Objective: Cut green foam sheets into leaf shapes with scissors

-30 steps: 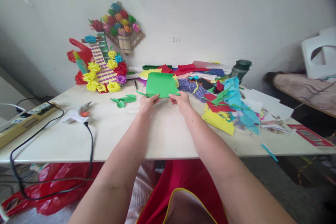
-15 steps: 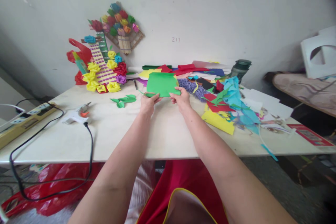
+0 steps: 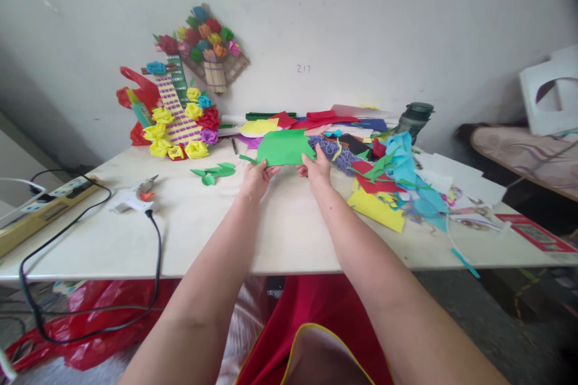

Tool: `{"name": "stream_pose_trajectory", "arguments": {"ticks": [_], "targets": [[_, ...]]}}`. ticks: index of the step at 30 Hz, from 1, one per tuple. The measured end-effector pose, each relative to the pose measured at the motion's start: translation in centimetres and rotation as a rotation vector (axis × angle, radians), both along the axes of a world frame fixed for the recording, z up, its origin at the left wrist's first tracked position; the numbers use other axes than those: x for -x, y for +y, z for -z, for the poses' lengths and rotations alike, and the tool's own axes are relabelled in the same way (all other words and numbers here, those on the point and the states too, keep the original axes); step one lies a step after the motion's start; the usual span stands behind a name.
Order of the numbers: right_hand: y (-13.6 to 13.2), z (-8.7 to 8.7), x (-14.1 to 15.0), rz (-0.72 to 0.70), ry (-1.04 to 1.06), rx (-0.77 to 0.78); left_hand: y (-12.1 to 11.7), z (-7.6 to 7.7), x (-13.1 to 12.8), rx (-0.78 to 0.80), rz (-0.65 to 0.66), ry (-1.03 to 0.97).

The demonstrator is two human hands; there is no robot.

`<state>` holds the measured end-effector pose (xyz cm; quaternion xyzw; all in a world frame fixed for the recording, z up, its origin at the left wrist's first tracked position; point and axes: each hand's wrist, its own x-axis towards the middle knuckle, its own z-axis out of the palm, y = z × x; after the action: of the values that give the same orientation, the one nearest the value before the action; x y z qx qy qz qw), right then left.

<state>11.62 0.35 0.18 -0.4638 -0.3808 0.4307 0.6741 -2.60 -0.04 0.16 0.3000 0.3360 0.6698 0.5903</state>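
A sheet of green paper (image 3: pixel 285 147) is stretched between my two hands above the middle of the table, its far part curving away from me. My left hand (image 3: pixel 258 178) pinches its near left corner, thumb on top. At the near right corner my right hand (image 3: pixel 316 167) grips the same sheet, with the thumb on top and fingers beneath. A narrow green strip (image 3: pixel 248 159) sticks out by the left thumb. Left of my left hand lie several cut green paper leaves (image 3: pixel 213 172).
A glue gun (image 3: pixel 135 195) with a black cord lies left, near a power strip (image 3: pixel 49 207). Paper flowers (image 3: pixel 196 111) on a woven model stand behind. Purple yarn (image 3: pixel 336 153), coloured paper scraps (image 3: pixel 377 204) and a dark bottle (image 3: pixel 414 117) are on the right.
The green sheet has tipped and curved, looking shorter from near to far, and has shifted slightly right. Both hands have moved a little to the right, still holding it.
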Motion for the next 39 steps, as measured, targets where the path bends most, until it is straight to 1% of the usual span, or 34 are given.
{"name": "stream_pose_trajectory", "arguments": {"ticks": [5,8,12,18,22,26,30,35,37,39], "targets": [[0.1,-0.1,0.0,0.013,-0.002,-0.004,0.2,-0.2,0.4,0.069,0.055,-0.089],[0.1,0.0,-0.1,0.034,-0.045,-0.014,0.3,-0.1,0.6,0.106,0.046,-0.106],[0.2,0.3,0.0,0.071,-0.077,-0.037,0.4,0.4,0.6,0.119,0.044,-0.138],[0.3,0.8,0.6,0.076,-0.116,-0.098,-0.1,0.8,-0.1,0.115,0.156,-0.094],[0.4,1.0,0.8,0.066,-0.082,-0.120,-0.2,0.7,-0.3,0.104,0.151,-0.073],[0.1,1.0,1.1,-0.005,0.078,-0.087,-0.2,0.7,-0.2,0.062,0.110,-0.069],[-0.3,1.0,1.5,-0.111,0.200,-0.064,0.0,1.0,0.0,-0.013,0.111,-0.053],[-0.4,1.3,2.0,-0.327,0.176,0.026,0.2,1.7,0.0,-0.100,0.109,0.021],[-0.4,1.4,2.1,-0.356,0.151,0.045,0.3,2.0,0.0,-0.123,0.122,0.050],[-0.4,1.5,2.1,-0.347,0.128,0.056,0.5,2.2,0.0,-0.135,0.142,0.064]]}}
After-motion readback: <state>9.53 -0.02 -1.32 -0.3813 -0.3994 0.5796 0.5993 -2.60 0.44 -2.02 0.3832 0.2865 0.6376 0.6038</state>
